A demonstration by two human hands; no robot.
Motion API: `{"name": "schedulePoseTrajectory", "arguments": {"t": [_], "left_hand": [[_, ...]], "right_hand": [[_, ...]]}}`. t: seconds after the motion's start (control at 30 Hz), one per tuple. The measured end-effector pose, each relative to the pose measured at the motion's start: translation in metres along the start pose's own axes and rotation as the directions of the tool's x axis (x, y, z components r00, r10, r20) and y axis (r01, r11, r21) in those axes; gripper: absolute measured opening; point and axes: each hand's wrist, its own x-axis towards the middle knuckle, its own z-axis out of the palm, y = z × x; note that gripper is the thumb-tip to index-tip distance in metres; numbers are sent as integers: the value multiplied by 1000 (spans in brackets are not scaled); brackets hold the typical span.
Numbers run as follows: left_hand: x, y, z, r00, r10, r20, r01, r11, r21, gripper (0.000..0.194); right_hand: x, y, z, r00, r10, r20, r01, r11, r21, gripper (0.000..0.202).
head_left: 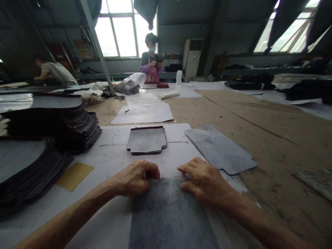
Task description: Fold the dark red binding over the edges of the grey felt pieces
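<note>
Left hand [138,177] curls at the grey sheet [171,214], perhaps pinching its far edge. Right hand [202,178] arches inward, fingers parted.

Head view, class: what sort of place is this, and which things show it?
Probably a workshop or factory floor: stacks of similar flat pieces, a person in a pink apron across the worktable, and a grey sheet up close.

Brown worktable [233,122] under white paper [106,162], grey pieces [221,148]
</note>
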Motion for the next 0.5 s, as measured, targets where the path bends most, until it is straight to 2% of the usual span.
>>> {"name": "schedulePoseTrajectory", "arguments": {"t": [0.13, 0.27, 0.33, 0.4, 0.5], "left_hand": [[2, -3, -5, 999, -15, 43, 16, 1000, -14, 19], [4, -4, 0, 996, -38, -82, 41, 999, 35, 34], [5, -1, 7, 987, 26, -157, -2, 989, 150, 34], [8, 2, 15, 976, 113, -188, -67, 969, 238, 24], [13, 4, 22, 960, 173, -220, -117, 962, 247, 14]], "right_hand": [[6, 1, 5, 996, -13, 92, 16, 999, -34, 28], [6, 2, 4, 997, 27, 67, -27, 1000, 3, 23], [5, 3, 4, 1000, 12, 27, -12, 1000, 9, 20], [4, 3, 4, 999, -29, -32, 29, 1000, -5, 20], [3, 5, 7, 991, -101, -92, 100, 995, -18, 20]]}}
